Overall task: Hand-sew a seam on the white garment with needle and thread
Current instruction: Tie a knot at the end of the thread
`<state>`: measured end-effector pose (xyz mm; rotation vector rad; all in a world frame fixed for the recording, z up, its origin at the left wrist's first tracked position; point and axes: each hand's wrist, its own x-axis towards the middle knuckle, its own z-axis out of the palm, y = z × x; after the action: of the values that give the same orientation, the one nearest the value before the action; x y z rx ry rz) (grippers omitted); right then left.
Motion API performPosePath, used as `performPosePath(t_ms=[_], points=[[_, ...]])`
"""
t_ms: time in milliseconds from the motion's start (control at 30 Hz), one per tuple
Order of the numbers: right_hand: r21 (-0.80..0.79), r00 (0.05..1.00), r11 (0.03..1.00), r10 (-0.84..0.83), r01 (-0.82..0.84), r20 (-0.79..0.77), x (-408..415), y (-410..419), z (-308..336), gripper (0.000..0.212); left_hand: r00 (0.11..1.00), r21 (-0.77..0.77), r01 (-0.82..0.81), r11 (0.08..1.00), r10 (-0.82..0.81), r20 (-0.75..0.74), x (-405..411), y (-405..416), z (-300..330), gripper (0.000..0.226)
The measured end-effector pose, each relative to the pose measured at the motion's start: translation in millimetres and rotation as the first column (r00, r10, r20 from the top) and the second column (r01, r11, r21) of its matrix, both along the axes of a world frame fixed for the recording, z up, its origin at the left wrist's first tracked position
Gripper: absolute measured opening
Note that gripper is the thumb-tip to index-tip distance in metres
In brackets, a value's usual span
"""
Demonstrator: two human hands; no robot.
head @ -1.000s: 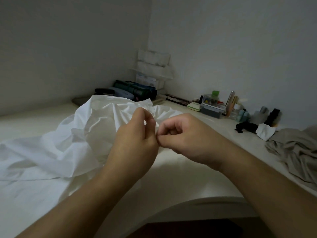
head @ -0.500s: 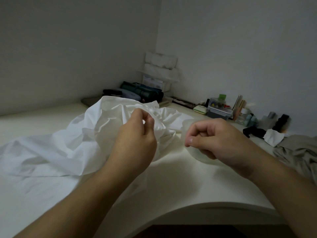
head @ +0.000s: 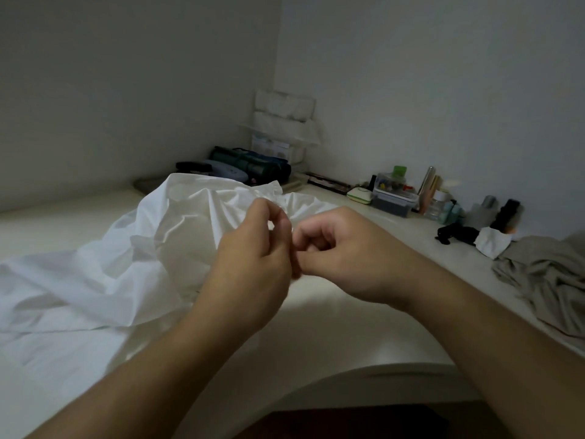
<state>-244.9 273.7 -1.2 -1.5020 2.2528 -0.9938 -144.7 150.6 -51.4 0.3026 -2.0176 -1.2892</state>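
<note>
White garment [head: 133,258] stays pinched in the left hand [head: 253,264] as the curled right hand [head: 342,251] returns beside it; needle, thread indiscernible.

You sit in home corner, probably bedroom: cream desk [head: 332,315], toiletry bottles [head: 443,204] by wall, crumpled grey garment [head: 550,280].

A: Where can you pass a hand?

B: You have bare tabletop [head: 332,327] in front of and under both hands, out to the curved near edge.

A: And what blocks you?

B: The white garment [head: 126,264] is heaped over the left side. A grey cloth [head: 547,280] lies at the right edge. Along the far wall, plastic boxes [head: 392,198], bottles [head: 443,204] and a dark rolled bag [head: 253,163] stand close together.
</note>
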Motion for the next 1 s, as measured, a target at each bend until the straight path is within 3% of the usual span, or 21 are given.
performPosePath(t_ms=[100, 267, 533, 1000], points=[[-0.029, 0.999, 0.999, -0.017, 0.018, 0.030, -4.0, -2.5, -3.2, 0.023, 0.997, -0.056, -0.066, 0.996, 0.068, 0.027, -4.0, 0.1, -3.3, 0.013], [-0.061, 0.989, 0.997, -0.039, 0.048, 0.141, -11.6, 9.9, -4.9, 0.013, 0.986, -0.073, -0.157, 0.985, 0.161, 0.042, -5.1, -10.2, 0.8, 0.011], [-0.091, 0.937, 0.988, -0.088, 0.125, 0.338, -26.8, 38.0, -5.8, 0.019, 0.975, -0.003, -0.211, 0.977, 0.211, 0.063, 0.1, -17.3, 8.7, 0.010], [-0.072, 0.903, 0.980, -0.142, 0.186, 0.405, -44.3, 64.7, -17.6, 0.018, 0.938, 0.024, -0.342, 0.939, 0.340, 0.069, 0.6, -23.1, 10.3, 0.024]])
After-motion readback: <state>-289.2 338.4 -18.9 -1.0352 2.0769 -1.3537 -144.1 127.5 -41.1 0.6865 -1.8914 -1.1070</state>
